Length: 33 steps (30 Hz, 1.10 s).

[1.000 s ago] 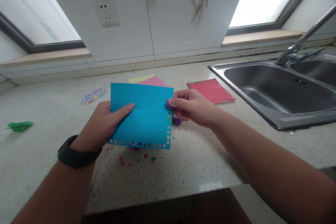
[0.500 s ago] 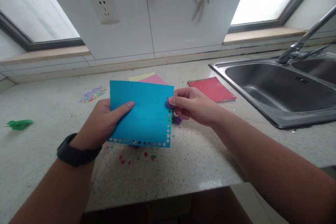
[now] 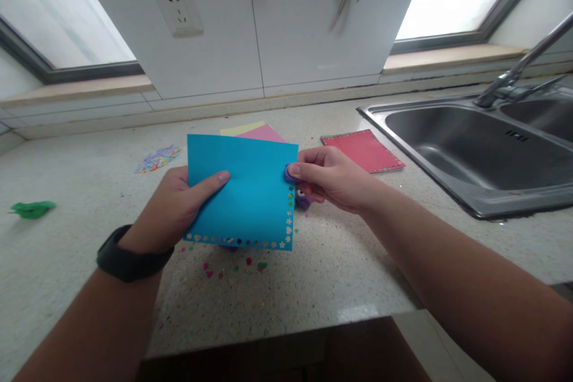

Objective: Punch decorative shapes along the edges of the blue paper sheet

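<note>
My left hand point(image 3: 172, 212) holds a blue paper sheet point(image 3: 244, 191) above the counter, thumb on its front face. Small shapes are punched along the sheet's bottom edge and the lower part of its right edge. My right hand point(image 3: 333, 179) pinches a small purple paper punch point(image 3: 295, 182) clamped on the sheet's right edge, thumb pressing on its top. The punch is mostly hidden by my fingers and the paper.
Pink and yellow sheets point(image 3: 257, 130) lie behind the blue one. A red sheet with punched edges point(image 3: 362, 150) lies near the steel sink point(image 3: 470, 149) at the right. Confetti bits point(image 3: 233, 265) lie on the counter; a confetti pile point(image 3: 159, 158) and a green scrap point(image 3: 31, 209) lie left.
Both hands and the blue sheet have risen slightly in view. The right thumb stays pressed on the punch at the sheet's right edge.
</note>
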{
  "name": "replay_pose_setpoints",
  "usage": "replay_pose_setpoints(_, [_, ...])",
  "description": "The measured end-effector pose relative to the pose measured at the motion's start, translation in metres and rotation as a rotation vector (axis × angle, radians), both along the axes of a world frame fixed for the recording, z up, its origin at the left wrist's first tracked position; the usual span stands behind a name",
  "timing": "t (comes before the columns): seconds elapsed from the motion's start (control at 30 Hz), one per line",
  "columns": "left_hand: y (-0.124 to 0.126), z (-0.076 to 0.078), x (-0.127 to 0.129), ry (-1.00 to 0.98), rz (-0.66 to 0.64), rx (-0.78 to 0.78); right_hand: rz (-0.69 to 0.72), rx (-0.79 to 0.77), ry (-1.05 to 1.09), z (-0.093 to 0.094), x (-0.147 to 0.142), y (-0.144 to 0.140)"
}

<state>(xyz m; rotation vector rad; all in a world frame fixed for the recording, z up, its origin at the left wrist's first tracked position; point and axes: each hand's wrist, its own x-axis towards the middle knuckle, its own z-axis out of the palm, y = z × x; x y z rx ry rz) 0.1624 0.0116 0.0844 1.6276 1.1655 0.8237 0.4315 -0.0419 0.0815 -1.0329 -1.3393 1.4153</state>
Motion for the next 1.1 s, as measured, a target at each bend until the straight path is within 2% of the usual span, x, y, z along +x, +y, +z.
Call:
replay_pose_setpoints(0.37, [-0.0006,-0.0021,0.0005,-0.039,-0.023,-0.031,0.006,0.028,-0.001,-0.0002,0.0001,-0.0014])
replay_pose_setpoints(0.73, [0.0001,-0.0032,0.0009,-0.043,-0.008,0.006,0.022,0.087,0.000,-0.0007,-0.0010,-0.0005])
replay_pose_setpoints(0.9, [0.0008,-0.0029,-0.0004,-0.052,0.003,0.007,0.056,0.047,0.050,0.0012,-0.0010,0.0000])
replay_pose_setpoints(1.1, [0.0038,-0.0023,-0.0030,-0.068,-0.009,-0.012,-0.039,0.008,0.132,0.0080,0.0033,0.0009])
